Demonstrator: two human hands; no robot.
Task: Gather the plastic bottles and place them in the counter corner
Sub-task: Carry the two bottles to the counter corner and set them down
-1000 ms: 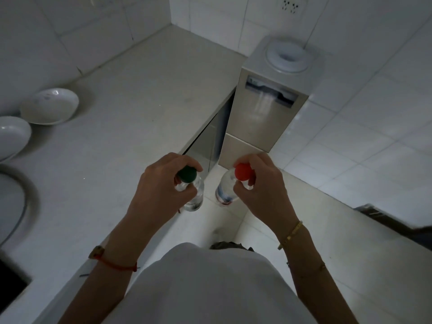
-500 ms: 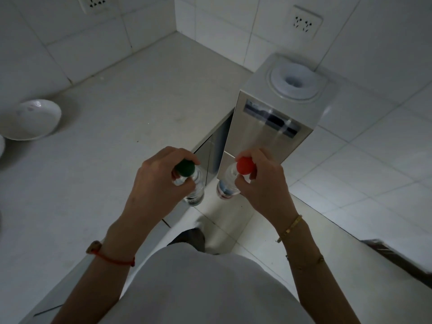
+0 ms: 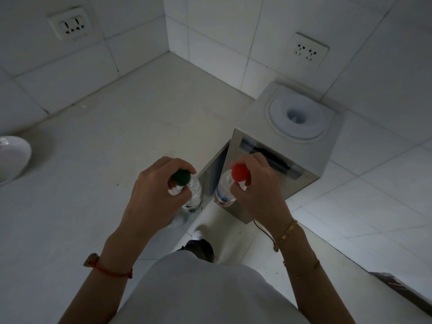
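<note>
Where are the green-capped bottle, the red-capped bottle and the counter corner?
green-capped bottle (image 3: 181, 177), head view, on its green cap.
red-capped bottle (image 3: 239, 173), head view, on its red cap.
counter corner (image 3: 167, 57), head view, on the bare countertop where the two walls meet.

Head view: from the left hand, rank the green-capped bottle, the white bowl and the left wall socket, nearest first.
1. Green-capped bottle, held in the left hand by its neck.
2. White bowl, on the counter at the left edge.
3. Left wall socket, high on the tiled wall.
</note>
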